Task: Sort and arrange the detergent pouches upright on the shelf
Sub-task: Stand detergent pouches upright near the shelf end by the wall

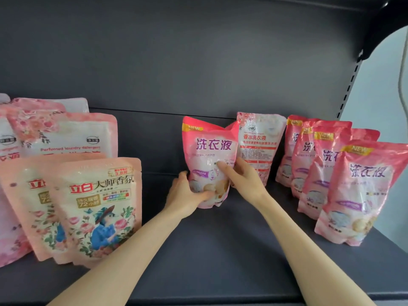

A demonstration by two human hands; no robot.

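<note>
The left hand (187, 193) and right hand (241, 181), grip curled, hold the glossy, crinkled pink pouch (208, 149).

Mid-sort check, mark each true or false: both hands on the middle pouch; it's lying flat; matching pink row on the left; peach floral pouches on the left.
1. The left hand and right hand both grip the middle pink pouch. True.
2. That pouch lies flat. False: it stands upright on the shelf.
3. The matching pink pouches are on the left. False: the row of matching pink pouches stands on the right.
4. The peach floral pouches stand on the left. True.
</note>
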